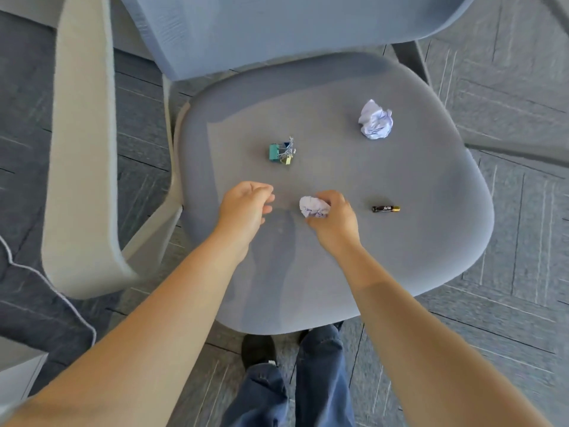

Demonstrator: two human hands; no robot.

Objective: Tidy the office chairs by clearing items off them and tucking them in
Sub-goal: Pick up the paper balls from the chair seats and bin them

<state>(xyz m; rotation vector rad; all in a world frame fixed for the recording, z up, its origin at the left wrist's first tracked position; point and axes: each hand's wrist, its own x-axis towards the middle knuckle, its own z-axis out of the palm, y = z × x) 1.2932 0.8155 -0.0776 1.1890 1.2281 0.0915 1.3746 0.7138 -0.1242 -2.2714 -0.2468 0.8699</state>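
A grey office chair seat (400,248) fills the middle of the view, its backrest (277,29) at the top. My right hand (334,221) grips a small crumpled paper ball (312,206) low over the seat's front middle. My left hand (244,208) hovers just to its left, fingers curled loosely and holding nothing. A cluster of binder clips (281,151), teal and yellow, lies at the seat's centre left. A larger crumpled paper ball (375,120) rests at the back right. A black and gold battery (385,208) lies to the right of my right hand.
The chair's pale armrest (83,149) curves along the left side. Grey patterned carpet tiles (508,149) surround the chair. A thin cable (61,297) runs over the floor at lower left. My legs and a dark shoe (258,349) stand below the seat's front edge.
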